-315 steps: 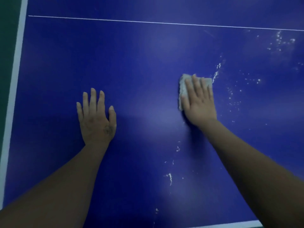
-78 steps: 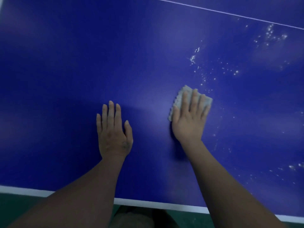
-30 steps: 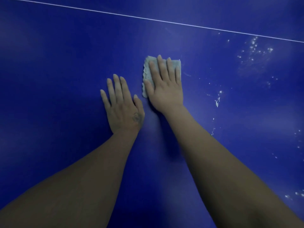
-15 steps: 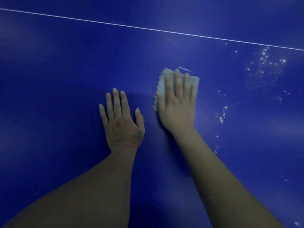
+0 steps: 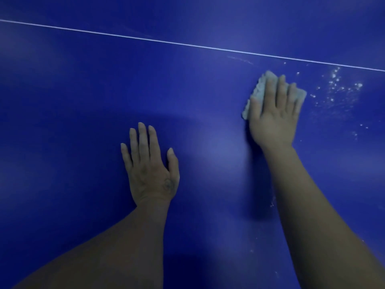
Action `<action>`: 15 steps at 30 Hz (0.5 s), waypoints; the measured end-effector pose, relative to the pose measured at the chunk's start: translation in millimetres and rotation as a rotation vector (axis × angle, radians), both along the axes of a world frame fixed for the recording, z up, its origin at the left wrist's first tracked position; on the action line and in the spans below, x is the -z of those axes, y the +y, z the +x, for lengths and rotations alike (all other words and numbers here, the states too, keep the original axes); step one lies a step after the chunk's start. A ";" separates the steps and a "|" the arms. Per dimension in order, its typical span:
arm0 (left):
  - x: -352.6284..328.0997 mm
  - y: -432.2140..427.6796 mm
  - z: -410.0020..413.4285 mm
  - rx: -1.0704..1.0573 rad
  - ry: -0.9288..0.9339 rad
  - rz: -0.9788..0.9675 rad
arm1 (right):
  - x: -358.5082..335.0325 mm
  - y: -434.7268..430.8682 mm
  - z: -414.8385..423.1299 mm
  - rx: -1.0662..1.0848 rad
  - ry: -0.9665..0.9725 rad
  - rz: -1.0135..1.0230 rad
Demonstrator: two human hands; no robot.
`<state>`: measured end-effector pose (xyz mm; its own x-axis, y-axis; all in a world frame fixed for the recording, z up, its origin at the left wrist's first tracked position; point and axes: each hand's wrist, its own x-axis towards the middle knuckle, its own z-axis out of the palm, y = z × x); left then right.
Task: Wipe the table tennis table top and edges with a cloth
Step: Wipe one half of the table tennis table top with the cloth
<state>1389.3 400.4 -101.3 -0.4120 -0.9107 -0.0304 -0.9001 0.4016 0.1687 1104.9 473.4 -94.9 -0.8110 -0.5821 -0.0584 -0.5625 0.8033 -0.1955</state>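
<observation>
Blue table top [image 5: 73, 101] w/ thin white line [image 5: 187, 44], white specks [image 5: 337, 90]. Pale nubby cloth [image 5: 257, 90] under flat right hand [image 5: 273, 117]; left hand [image 5: 150, 170] flat, fingers straight, holding nothing.

Left side: flat blue bench [image 5: 73, 122] surface, open from near to far.
Near centre: left hand [image 5: 151, 170] lies flat on the bench, fingers straight; its forearm blocks the way down to the near edge of view.
Middle gap: a strip of bare bench between the two hands, which are apart.
Right side: right hand [image 5: 275, 117] pressed flat on a pale cloth [image 5: 257, 92]; its forearm crosses to the near right corner.
Far: thin white line [image 5: 187, 44], painted flat, with bare bench beyond.
Far right: white specks [image 5: 337, 88] lie just right of the cloth.
</observation>
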 end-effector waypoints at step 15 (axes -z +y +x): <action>1.2 0.1 0.4 0.006 -0.003 -0.017 | -1.2 -81.3 -28.6 -0.201 0.013 -0.036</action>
